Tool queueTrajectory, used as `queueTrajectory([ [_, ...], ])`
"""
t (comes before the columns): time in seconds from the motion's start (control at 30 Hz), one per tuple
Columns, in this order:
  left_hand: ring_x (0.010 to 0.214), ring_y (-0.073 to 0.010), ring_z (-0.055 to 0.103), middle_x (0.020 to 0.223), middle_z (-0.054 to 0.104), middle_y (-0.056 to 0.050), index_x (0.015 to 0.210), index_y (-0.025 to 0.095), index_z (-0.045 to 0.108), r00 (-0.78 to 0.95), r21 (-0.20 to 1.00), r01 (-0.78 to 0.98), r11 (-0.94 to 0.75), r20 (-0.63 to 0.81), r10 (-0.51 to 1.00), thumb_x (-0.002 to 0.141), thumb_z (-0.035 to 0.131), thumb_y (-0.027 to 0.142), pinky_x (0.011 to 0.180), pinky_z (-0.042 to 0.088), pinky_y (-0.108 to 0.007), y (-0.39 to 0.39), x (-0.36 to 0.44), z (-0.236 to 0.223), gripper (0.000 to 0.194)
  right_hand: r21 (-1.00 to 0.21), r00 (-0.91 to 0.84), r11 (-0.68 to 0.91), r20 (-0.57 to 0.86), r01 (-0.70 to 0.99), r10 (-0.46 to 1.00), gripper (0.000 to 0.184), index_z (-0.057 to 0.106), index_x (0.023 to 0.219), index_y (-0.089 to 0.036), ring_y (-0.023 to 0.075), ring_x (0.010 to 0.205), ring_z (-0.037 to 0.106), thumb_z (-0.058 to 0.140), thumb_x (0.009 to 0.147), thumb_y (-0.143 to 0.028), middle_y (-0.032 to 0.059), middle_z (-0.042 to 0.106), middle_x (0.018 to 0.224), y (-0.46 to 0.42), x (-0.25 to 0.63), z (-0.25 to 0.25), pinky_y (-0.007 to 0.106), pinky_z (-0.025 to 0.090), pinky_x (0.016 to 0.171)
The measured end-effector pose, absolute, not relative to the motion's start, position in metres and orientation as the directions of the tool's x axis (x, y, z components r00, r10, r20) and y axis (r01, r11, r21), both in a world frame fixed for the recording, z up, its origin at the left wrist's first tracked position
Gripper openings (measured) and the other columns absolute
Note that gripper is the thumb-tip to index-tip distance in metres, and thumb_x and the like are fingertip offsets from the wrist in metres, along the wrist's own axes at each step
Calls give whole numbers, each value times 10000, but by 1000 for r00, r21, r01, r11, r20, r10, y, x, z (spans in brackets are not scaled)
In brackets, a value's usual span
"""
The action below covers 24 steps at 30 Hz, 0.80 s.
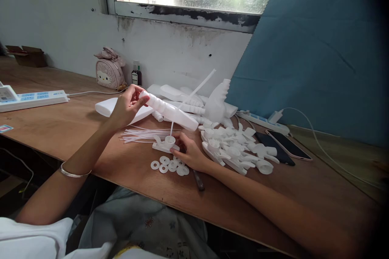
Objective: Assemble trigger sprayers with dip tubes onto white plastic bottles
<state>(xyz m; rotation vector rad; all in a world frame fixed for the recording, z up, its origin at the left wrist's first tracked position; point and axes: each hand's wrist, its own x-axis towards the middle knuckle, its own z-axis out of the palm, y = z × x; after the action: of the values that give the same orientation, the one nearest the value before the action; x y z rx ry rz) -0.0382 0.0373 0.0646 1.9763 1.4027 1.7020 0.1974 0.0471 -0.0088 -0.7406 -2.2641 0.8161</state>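
No lettering or number can be read. The pink bag (109, 73) bears a cartoon cat's face. The label on the dark bottle (136, 76) and the print on the sticker (6, 128) at the counter's (69, 129) left edge are too small to decipher.

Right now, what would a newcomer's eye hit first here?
Probably the ridged white piece slanting from the left hand, mid-picture, above the white plastic fitting in the right hand. Next, likely the heap of white parts on the brown table, just right of that hand. Then the pink bag against the wall, upper left.
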Motion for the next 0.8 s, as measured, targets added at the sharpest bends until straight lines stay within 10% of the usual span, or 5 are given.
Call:
queueTrajectory([
  [0.37, 564, -72, 477, 649, 533, 16, 738, 150, 562, -293, 476, 553, -684, 879, 375, 621, 719, 276, 527, 407, -229, 14, -52, 91, 233, -752, -653, 591, 296, 291, 698, 369, 452, 1071, -188, 93, 582, 465, 580, 729, -244, -35, 489, 702, 47, 194, -12, 234, 418, 559],
  [0.8, 792, -137, 539, 849, 596, -33, 830, 172, 583, -247, 523, 558, -645, 846, 472, 711, 626, 313, 634, 470, -253, 12, -47, 92, 190, -675, -679, 650, 296, 348, 672, 397, 459, 1062, -196, 106, 626, 452, 535, 678, -122, -27, 508, 765, 46, 195, -8, 233, 391, 594],
])
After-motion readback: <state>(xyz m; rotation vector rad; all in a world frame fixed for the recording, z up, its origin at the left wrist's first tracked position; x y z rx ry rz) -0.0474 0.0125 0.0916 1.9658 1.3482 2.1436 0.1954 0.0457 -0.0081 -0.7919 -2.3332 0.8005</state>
